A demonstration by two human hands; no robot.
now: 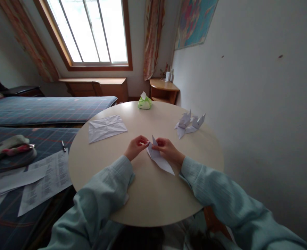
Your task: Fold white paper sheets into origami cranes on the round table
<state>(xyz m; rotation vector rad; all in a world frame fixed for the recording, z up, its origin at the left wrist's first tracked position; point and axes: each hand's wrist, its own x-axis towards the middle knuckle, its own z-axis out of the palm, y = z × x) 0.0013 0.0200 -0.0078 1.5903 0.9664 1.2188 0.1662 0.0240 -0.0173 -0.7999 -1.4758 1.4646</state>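
A folded white paper figure [162,161] is held over the middle of the round table [153,205]. One narrow point of it stands up between my hands, and a longer tapered end slants down to the right. My left hand [137,147] pinches its upper left edge with thumb and forefinger. On the other side, my right hand [168,150] grips the paper near the upright point, fingers curled round it. Several finished-looking folded paper figures [190,124] stand together at the right of the table. A creased, unfolded paper sheet [108,127] lies at the left.
A green tissue pack [144,103] sits at the table's far edge. Left of the table, printed sheets [48,180], a pen [63,146] and a bag-like item [11,151] lie on a plaid bed. A wall [263,114] runs close along the right.
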